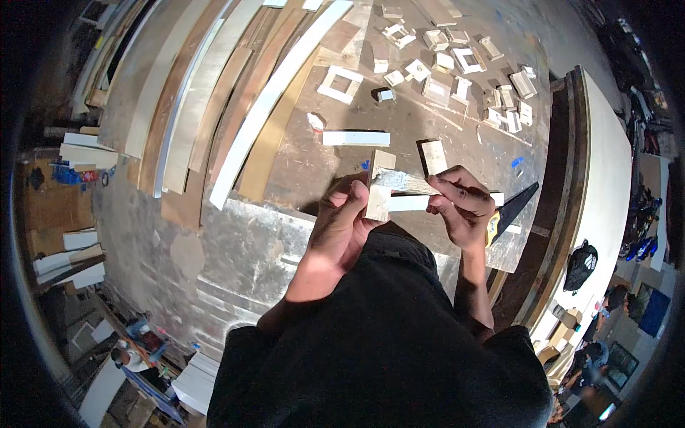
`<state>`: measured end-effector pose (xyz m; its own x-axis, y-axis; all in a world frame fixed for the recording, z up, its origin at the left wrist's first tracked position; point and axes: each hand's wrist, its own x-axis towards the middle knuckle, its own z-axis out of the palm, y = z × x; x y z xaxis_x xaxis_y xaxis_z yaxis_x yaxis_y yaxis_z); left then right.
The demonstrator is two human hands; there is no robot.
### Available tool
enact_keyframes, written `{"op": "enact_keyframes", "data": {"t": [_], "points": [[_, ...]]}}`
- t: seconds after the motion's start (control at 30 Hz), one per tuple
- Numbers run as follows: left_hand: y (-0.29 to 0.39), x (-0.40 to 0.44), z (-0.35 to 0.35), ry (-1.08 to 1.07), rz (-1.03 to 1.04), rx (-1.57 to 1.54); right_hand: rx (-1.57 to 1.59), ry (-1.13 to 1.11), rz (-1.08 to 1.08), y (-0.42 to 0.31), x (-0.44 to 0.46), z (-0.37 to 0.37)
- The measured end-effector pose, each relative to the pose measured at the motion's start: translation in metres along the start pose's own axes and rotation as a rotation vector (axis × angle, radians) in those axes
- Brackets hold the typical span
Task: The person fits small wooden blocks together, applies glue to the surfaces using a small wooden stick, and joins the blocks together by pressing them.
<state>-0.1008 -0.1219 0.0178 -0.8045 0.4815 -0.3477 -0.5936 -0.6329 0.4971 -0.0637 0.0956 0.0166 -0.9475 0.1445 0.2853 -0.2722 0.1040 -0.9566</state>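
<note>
My left hand (339, 217) is closed around a small flat wood block (378, 205), held upright with the thumb on its near face. My right hand (464, 207) pinches a thin wooden stick (421, 185) between thumb and fingers. The stick's far end, with a whitish wet-looking smear (389, 178), lies against the upper part of the block. Behind the hands are a white strip (357, 138) and a short wood piece (433, 155). Another white strip (410, 204) is partly covered by my right hand. Beside that hand lies a saw-like tool (517, 205) with a dark blade and yellow handle.
Long boards (264, 107) lie side by side at the left of the worktable (300, 171). Several small wood assemblies (435, 89) and a square wooden frame (340, 84) sit at the back. A pale bench (599, 178) with a black bag (581, 266) stands right. People are farther off.
</note>
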Motion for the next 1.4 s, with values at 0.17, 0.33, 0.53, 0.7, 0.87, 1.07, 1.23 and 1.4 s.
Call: {"op": "enact_keyframes", "data": {"t": [0.17,0.33,0.53,0.7,0.87,1.07,1.23,1.4], "points": [[0.002,-0.001,0.002,-0.004,-0.039,0.027,-0.218,0.055,-0.044,-0.003,0.000,-0.006],[0.001,-0.003,0.001,0.010,-0.061,0.001,-0.035,0.095,-0.026,-0.009,-0.003,-0.009],[0.004,-0.003,0.002,-0.025,-0.126,-0.070,-0.225,0.044,-0.079,-0.005,-0.002,-0.006],[0.000,-0.004,-0.003,-0.004,-0.137,-0.094,-0.152,0.123,-0.056,-0.012,-0.005,-0.008],[0.001,-0.004,-0.001,-0.018,-0.137,-0.096,-0.263,0.016,-0.148,-0.011,0.002,-0.004],[-0.001,-0.004,-0.003,0.000,-0.138,-0.111,-0.178,0.158,-0.061,-0.006,-0.011,-0.010],[-0.007,-0.003,0.004,-0.003,-0.081,-0.111,-0.248,0.056,-0.144,-0.005,-0.009,0.001],[-0.010,0.000,0.000,0.030,-0.042,-0.130,-0.182,0.135,-0.042,-0.001,-0.019,-0.008]]}}
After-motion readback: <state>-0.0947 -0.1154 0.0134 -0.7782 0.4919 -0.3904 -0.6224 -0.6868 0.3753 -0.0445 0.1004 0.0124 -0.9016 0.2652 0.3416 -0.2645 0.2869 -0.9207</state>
